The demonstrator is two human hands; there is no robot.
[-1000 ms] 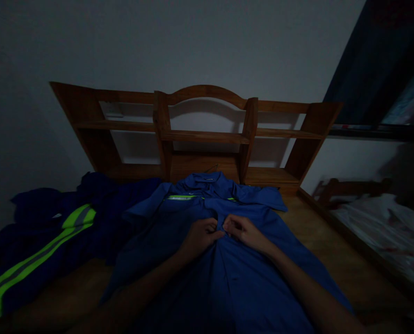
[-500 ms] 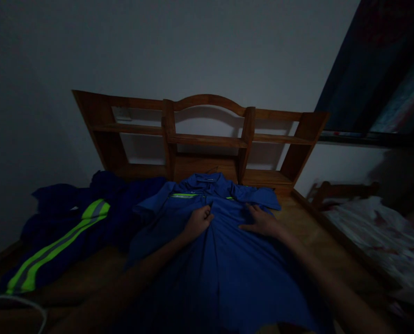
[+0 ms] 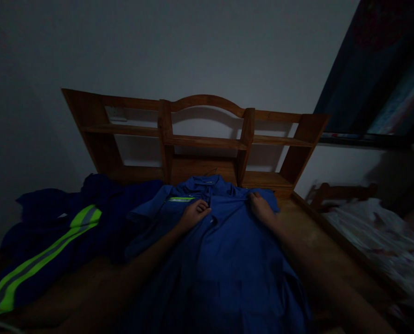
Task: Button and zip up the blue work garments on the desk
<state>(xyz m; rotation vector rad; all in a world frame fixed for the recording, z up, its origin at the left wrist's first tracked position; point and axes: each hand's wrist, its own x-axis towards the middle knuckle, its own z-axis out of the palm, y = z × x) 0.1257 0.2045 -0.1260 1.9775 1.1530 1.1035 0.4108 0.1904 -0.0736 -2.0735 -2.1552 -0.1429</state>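
A blue short-sleeved work shirt [image 3: 234, 260] lies spread front up, its collar toward the shelf and its hem toward me. My left hand [image 3: 194, 215] is closed on the shirt's front opening, just below the collar. Close to the far sleeve on the right, my right hand [image 3: 261, 207] pinches the chest fabric, and a crease runs between both hands. A yellow-green and silver strip [image 3: 181, 199] shows on the left chest; the matching right one is hidden. Dark blue clothing [image 3: 123, 204] with a wide reflective band [image 3: 43, 255] lies heaped at left.
A wooden shelf unit [image 3: 207, 141] stands against the wall behind the shirt. The wooden tabletop [image 3: 307, 236] shows on the right. Beyond its edge are a wooden chair back [image 3: 344, 191] and a pale plastic bag [image 3: 373, 227]. A dark curtain [image 3: 363, 69] hangs at upper right.
My right hand has gone from spread fingers to a grip on the cloth, a little farther away. The right front panel has shifted and creased. My left hand moved slightly up and left.
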